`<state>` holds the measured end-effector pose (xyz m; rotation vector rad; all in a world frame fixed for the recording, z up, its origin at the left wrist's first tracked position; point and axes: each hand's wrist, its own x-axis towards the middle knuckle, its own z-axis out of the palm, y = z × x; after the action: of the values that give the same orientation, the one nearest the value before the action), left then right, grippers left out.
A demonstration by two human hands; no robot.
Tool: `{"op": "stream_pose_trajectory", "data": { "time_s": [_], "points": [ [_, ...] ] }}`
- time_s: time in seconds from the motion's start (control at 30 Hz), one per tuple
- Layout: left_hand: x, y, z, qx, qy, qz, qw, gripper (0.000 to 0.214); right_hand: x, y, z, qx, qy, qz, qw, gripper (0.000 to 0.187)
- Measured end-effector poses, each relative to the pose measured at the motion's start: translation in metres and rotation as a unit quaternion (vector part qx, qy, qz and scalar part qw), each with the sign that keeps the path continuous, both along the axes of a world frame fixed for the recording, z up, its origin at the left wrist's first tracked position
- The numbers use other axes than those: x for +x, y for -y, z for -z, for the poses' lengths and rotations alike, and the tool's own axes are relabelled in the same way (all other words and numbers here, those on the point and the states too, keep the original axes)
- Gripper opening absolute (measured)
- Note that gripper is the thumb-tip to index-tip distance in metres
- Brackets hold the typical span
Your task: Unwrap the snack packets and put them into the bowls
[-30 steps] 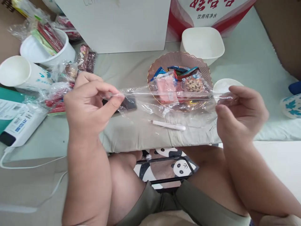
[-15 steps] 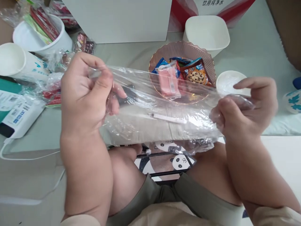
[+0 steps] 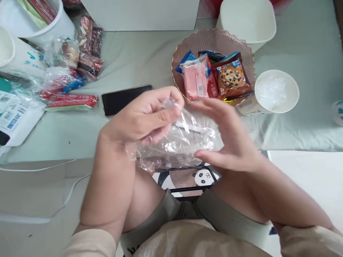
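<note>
A clear plastic bag hangs crumpled over the table's front edge, pinched between the thumb and fingers of my left hand. My right hand is at the bag's right side, thumb and fingers spread apart. Whether its fingertips touch the film I cannot tell. Through the plastic shows a thin white pen-like stick. Just beyond my hands sits a pink scalloped glass bowl holding several wrapped snacks, among them a pink packet and a brown cookie packet.
Right of the bowl stands a paper cup with clear plastic inside; a white square tub is behind. A black phone lies left of centre. Wrapped snacks, a paper cup and a white bucket crowd the left. A white cable hangs below.
The bag was stretched wide between both hands; now it is bunched up. My left hand has moved right, and my right hand has come left and opened its fingers.
</note>
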<state>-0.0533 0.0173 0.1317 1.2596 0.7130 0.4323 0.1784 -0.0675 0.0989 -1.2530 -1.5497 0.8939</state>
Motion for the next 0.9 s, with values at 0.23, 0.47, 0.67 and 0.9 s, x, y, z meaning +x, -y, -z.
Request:
{"op": "stream_pose_trajectory", "data": {
  "time_s": [0.23, 0.47, 0.67, 0.9],
  "points": [
    [0.009, -0.010, 0.009, -0.054, 0.177, -0.287, 0.940, 0.027, -0.011, 0.003, 0.004, -0.073, -0.124, -0.056, 0.988, 0.020],
    [0.034, 0.010, 0.034, -0.116, 0.153, 0.011, 0.981, 0.052, -0.017, -0.002, 0.012, -0.012, -0.170, 0.096, 0.981, 0.027],
    [0.042, 0.011, 0.025, -0.087, 0.109, -0.116, 0.983, 0.026, -0.005, -0.002, 0.015, -0.003, -0.146, 0.127, 0.981, 0.030],
    [0.043, 0.006, 0.024, -0.067, 0.097, -0.214, 0.970, 0.032, -0.002, -0.005, 0.023, -0.016, -0.182, 0.169, 0.969, 0.032]
  ]
}}
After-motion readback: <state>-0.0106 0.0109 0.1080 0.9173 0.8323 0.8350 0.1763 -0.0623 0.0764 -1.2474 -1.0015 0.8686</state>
